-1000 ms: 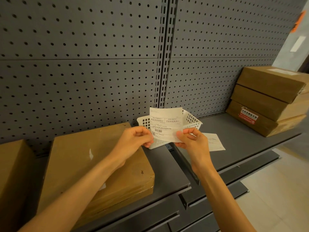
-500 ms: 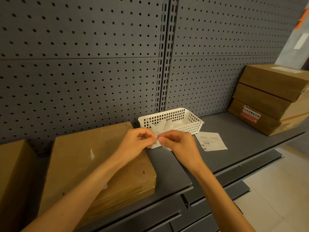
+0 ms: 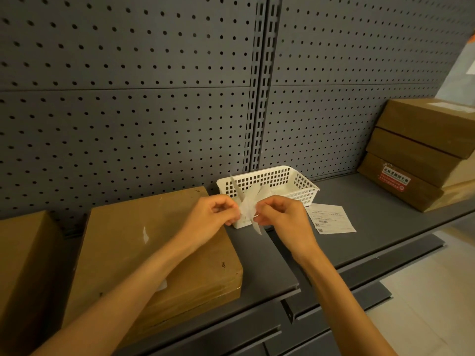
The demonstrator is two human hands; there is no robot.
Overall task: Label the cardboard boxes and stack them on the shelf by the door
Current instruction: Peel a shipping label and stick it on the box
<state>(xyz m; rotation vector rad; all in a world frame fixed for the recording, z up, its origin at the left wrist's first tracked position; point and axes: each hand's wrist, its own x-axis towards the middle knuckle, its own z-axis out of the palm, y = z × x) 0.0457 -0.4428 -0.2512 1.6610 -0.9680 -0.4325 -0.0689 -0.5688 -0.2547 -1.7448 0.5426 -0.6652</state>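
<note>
Both hands (image 3: 253,211) pinching label (image 3: 248,206), between fingertips

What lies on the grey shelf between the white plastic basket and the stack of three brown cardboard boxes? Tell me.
In the head view, one white printed label sheet lies flat on the grey shelf, close beside the white plastic basket; from it to the cardboard stack the shelf is bare.

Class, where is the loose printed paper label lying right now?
The loose printed paper label lies flat on the grey metal shelf, just right of the white plastic basket.
</note>
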